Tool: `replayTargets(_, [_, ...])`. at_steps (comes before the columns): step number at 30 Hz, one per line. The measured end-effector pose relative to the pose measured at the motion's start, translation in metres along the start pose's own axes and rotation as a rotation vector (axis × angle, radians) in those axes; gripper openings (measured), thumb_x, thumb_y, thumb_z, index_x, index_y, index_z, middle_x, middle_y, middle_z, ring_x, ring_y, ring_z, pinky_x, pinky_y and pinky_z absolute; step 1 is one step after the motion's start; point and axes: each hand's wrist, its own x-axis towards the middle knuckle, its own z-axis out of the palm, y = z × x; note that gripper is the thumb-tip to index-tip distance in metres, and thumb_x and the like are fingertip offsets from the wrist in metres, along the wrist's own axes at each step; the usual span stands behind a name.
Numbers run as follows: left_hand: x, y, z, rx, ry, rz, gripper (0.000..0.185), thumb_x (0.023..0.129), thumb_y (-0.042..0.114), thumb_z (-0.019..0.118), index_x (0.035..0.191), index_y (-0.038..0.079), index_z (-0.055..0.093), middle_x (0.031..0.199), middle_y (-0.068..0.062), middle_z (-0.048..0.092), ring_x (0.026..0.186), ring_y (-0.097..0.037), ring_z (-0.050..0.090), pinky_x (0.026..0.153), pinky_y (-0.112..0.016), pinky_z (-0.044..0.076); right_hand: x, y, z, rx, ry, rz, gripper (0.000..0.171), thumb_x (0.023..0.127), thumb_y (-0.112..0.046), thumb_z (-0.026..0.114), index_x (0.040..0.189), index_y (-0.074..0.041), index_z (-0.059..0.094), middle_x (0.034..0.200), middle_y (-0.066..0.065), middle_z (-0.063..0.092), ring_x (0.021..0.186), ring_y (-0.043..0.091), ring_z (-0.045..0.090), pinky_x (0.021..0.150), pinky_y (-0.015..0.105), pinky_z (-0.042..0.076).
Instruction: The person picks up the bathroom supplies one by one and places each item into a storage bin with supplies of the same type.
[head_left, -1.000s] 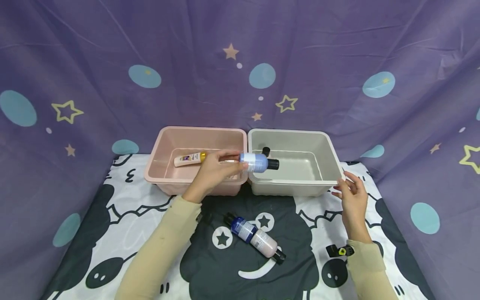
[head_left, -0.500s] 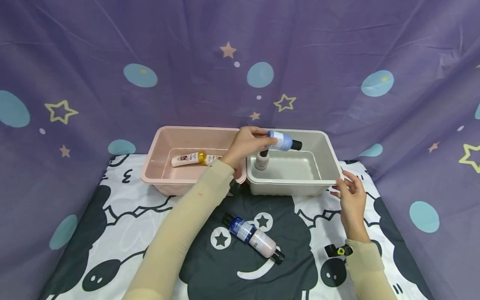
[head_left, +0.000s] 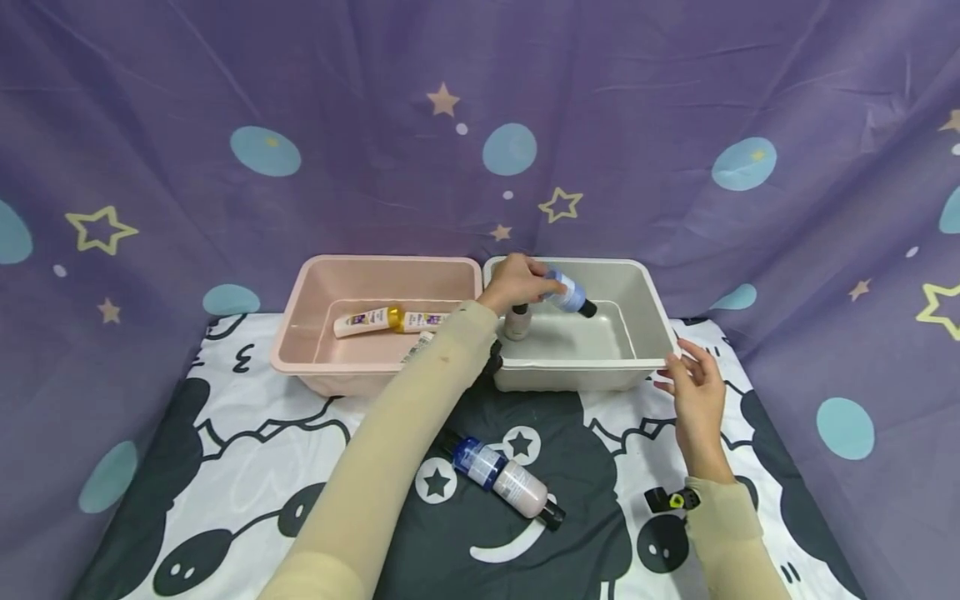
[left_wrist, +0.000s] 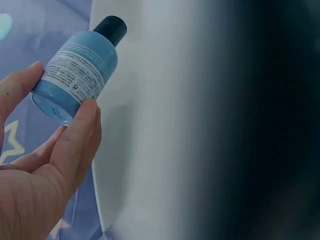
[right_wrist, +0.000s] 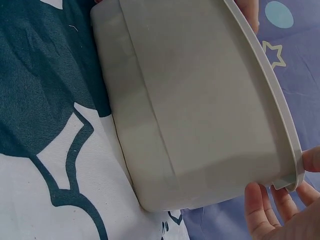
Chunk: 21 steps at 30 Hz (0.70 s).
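Note:
My left hand [head_left: 519, 280] pinches a light blue bottle [head_left: 567, 292] with a black cap between thumb and fingers, near its base. The bottle hangs tilted over the grey bin [head_left: 585, 364], its cap pointing down and to the right. In the left wrist view, a printed label shows on the blue bottle [left_wrist: 75, 75]. At the grey bin's front right corner, my right hand [head_left: 699, 400] holds the rim. The right wrist view has its thumb and fingers [right_wrist: 255, 205] on either side of that rim. A pale pink bottle [head_left: 517, 323] with a dark cap stands inside the grey bin, at its left.
Left of the grey bin is a pink bin [head_left: 300, 365], holding yellow-capped tubes [head_left: 365, 322] and a partly hidden labelled item. In front, a dark blue bottle [head_left: 477, 461] and another pale pink bottle [head_left: 522, 490] lie end to end on the patterned cloth [head_left: 255, 467]. A purple curtain [head_left: 360, 183] hangs behind.
My left hand has carried the light blue bottle from above the pink bin rightward over the grey bin, tipping its cap downward. My right hand has stayed at the grey bin's corner.

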Motion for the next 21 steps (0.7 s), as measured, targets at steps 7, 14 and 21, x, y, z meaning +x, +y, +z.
replayTargets(7, [0.003,-0.001,0.001,0.077,0.058,0.041,0.045,0.085,0.023,0.080,0.123,0.002,0.068,0.110,-0.008,0.069,0.088,-0.019,0.068,0.077,-0.028,0.055,0.001,-0.002,0.000,0.004,0.000,0.011,0.038,0.097,-0.008,0.066,0.135,-0.005,0.058,0.114,0.014,0.064,0.085,0.020,0.066,0.069,0.029,0.059])
replayTargets(14, [-0.004,0.006,-0.006,-0.088,0.045,0.003,0.041,0.086,0.022,0.080,0.120,0.003,0.068,0.107,-0.005,0.067,0.086,-0.022,0.070,0.070,-0.028,0.058,0.002,-0.001,0.000,-0.001,0.002,0.018,0.038,0.098,-0.008,0.066,0.135,-0.006,0.058,0.116,0.015,0.064,0.086,0.021,0.066,0.069,0.029,0.059])
replayTargets(21, [-0.031,0.002,-0.016,-0.186,-0.001,0.129,0.033,0.090,0.017,0.077,0.119,0.003,0.069,0.107,-0.007,0.070,0.096,-0.022,0.069,0.072,-0.028,0.058,0.003,0.001,0.002,-0.007,-0.004,0.016,0.040,0.098,-0.009,0.066,0.137,-0.005,0.057,0.116,0.015,0.064,0.086,0.021,0.067,0.067,0.026,0.058])
